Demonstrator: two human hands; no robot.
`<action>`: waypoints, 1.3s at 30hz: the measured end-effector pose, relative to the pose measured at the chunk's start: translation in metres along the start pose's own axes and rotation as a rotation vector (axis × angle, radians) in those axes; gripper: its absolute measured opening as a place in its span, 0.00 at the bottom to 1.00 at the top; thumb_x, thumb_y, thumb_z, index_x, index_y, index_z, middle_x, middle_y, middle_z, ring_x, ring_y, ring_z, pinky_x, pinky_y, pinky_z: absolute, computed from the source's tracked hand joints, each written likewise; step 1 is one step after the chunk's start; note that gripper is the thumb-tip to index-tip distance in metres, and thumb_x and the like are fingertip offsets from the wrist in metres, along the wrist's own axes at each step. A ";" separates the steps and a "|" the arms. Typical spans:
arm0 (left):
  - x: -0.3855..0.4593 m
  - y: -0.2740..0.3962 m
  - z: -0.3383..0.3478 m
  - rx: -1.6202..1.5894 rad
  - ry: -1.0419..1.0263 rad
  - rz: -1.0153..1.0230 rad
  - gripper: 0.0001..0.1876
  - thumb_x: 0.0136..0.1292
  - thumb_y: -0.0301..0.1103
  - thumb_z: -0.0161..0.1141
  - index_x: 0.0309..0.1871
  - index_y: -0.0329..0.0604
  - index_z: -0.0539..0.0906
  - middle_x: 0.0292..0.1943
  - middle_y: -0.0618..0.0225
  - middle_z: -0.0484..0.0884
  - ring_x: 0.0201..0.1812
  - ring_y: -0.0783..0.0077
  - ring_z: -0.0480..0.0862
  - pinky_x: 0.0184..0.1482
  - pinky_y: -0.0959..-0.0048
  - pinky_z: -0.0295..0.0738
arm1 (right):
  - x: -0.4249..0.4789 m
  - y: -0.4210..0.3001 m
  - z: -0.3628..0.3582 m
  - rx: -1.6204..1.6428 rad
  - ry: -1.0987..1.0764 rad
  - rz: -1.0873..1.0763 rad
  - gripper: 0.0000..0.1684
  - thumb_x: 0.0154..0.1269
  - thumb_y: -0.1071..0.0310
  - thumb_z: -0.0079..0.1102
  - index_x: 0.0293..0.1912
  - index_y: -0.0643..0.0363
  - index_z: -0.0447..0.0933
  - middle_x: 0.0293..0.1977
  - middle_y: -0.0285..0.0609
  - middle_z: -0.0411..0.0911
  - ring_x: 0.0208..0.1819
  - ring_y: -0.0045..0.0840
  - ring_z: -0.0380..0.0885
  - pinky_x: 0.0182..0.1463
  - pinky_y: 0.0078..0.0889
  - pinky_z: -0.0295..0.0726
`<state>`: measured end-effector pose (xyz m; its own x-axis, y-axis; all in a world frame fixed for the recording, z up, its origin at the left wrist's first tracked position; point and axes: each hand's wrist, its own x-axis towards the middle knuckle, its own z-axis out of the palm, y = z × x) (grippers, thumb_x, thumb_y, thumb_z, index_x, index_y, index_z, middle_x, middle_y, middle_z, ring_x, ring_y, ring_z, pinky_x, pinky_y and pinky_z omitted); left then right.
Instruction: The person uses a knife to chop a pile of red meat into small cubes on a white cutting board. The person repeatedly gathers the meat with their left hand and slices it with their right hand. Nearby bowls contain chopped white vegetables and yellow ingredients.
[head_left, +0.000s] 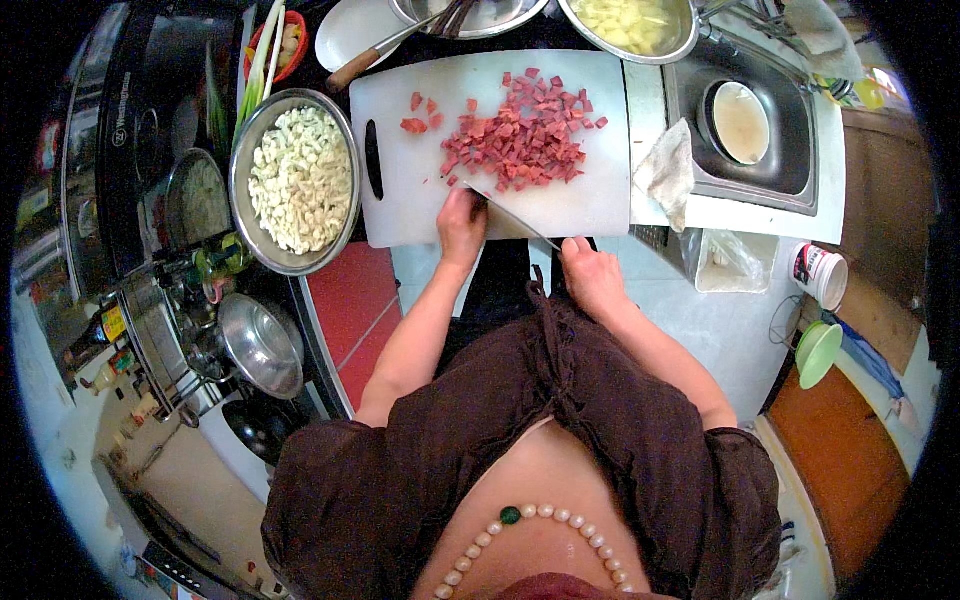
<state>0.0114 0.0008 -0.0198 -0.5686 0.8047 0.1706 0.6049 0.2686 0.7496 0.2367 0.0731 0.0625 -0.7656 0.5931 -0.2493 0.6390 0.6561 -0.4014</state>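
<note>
My right hand (592, 274) grips a knife (517, 220) just off the near edge of a white plastic cutting board (397, 210). The blade is seen almost edge-on and slants up to the left, its far end beside the fingertips of my left hand (461, 229). Those fingers are curled at the board's near edge; whether they hold anything is hidden. Beyond the blade lies a heap of diced reddish-pink meat, perhaps ham or sausage (525, 139). A few more orange-red pieces (414, 124) sit apart at the board's upper left.
Left of the board stands a steel bowl of chopped cauliflower (300, 180); spring onions (262, 67) lie behind it. A steel bowl of pale yellow cubes (622, 26) and a wooden-handled utensil (356, 69) are at the back. A cloth (667, 172) hangs by the sink (795, 142) at right.
</note>
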 end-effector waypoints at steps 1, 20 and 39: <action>0.000 0.001 -0.001 0.029 -0.011 0.012 0.10 0.54 0.20 0.63 0.41 0.38 0.79 0.36 0.56 0.80 0.37 0.53 0.83 0.40 0.62 0.77 | 0.000 0.004 0.001 0.027 0.021 -0.013 0.06 0.58 0.72 0.54 0.36 0.59 0.70 0.31 0.47 0.76 0.25 0.44 0.81 0.27 0.48 0.80; 0.104 0.074 0.044 0.234 -0.322 0.568 0.22 0.48 0.36 0.71 0.49 0.51 0.82 0.61 0.67 0.72 0.65 0.53 0.66 0.65 0.46 0.59 | -0.064 0.058 -0.009 0.443 0.376 0.236 0.06 0.64 0.71 0.61 0.35 0.58 0.73 0.30 0.51 0.77 0.30 0.50 0.78 0.29 0.48 0.75; 0.149 0.020 0.017 -0.126 -0.238 0.114 0.10 0.52 0.19 0.56 0.38 0.36 0.79 0.43 0.60 0.79 0.43 0.61 0.82 0.46 0.68 0.78 | -0.071 0.060 -0.011 0.460 0.349 0.272 0.05 0.64 0.71 0.61 0.36 0.60 0.73 0.31 0.52 0.77 0.30 0.50 0.79 0.31 0.46 0.76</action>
<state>-0.0517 0.1350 0.0091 -0.3450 0.9316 0.1144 0.5746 0.1132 0.8105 0.3300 0.0754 0.0657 -0.4616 0.8782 -0.1254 0.6508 0.2392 -0.7206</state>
